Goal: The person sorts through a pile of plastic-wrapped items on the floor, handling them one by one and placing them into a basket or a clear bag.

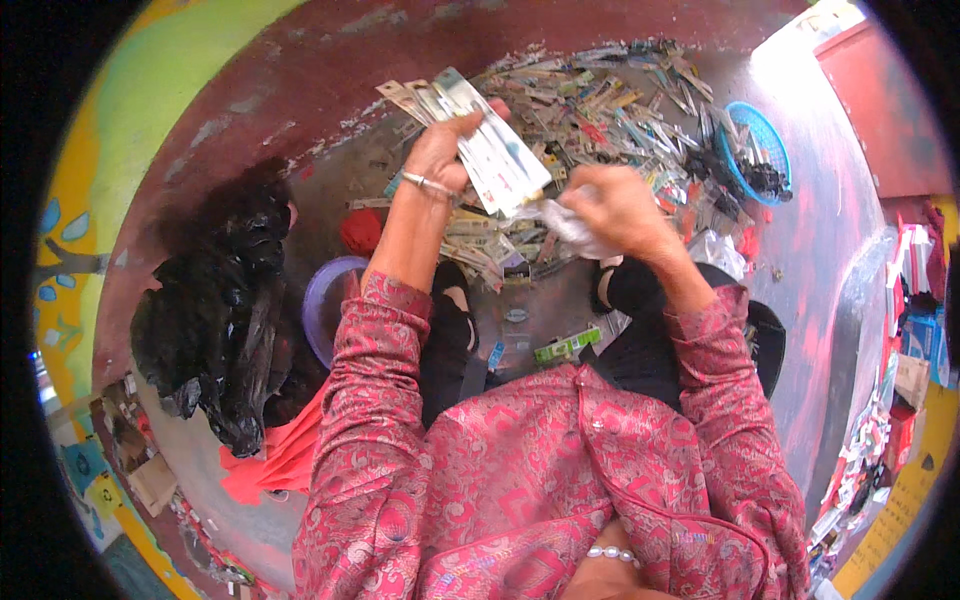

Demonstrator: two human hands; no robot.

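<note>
The floor is covered, toward its far edge by the dark red wall, with a broad heap of loose flat strips and packets. Near the floor's left edge a crumpled black bag is seen, and at the heap's right edge a blue basket is partly filled with similar pieces and dark plastic. Above the heap's near edge, a sheaf of long, pale cards is gripped in the left hand, its far end slightly fanned. By its near end the right hand is closed on a whitish crumpled piece, blurred; whether the cards are touched by it cannot be told. One small sheaf is gathered, while far more is left loose, so the work is judged little advanced; whether the basket's contents are finished cannot be seen.
</note>
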